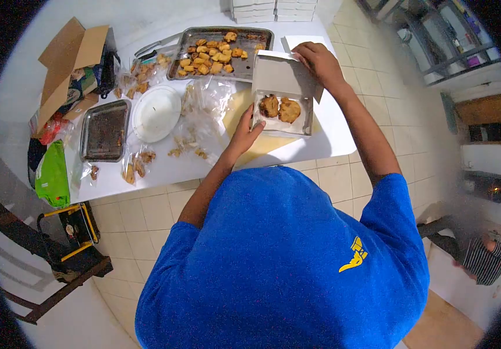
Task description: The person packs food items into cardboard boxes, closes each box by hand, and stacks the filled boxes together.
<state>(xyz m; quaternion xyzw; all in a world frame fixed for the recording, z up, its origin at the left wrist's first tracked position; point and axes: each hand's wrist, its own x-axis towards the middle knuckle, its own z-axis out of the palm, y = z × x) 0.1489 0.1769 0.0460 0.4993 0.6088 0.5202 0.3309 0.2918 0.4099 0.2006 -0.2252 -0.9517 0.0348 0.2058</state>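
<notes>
A small white cardboard box [307, 125] stands with its lid raised at the right part of the table. Two browned, lumpy pieces of cooked food [279, 109] lie side by side in it. My left hand [245, 135] grips the box's left wall, thumb over the rim. At the top edge of the raised lid [285, 71], my right hand [318, 63] has its fingers bent over the cardboard. Beyond the box is a dark baking tray [250, 68] with several golden-brown pieces of food [215, 56]. Clear plastic bags [201, 110] lie left of my left hand.
Left on the table are a white round plate [156, 113], a smaller dark tray [105, 132], bagged food pieces [138, 166], a knife [157, 45] and an opened brown carton [73, 70]. White boxes [273, 10] are stacked at the back. A person [483, 256] is at far right.
</notes>
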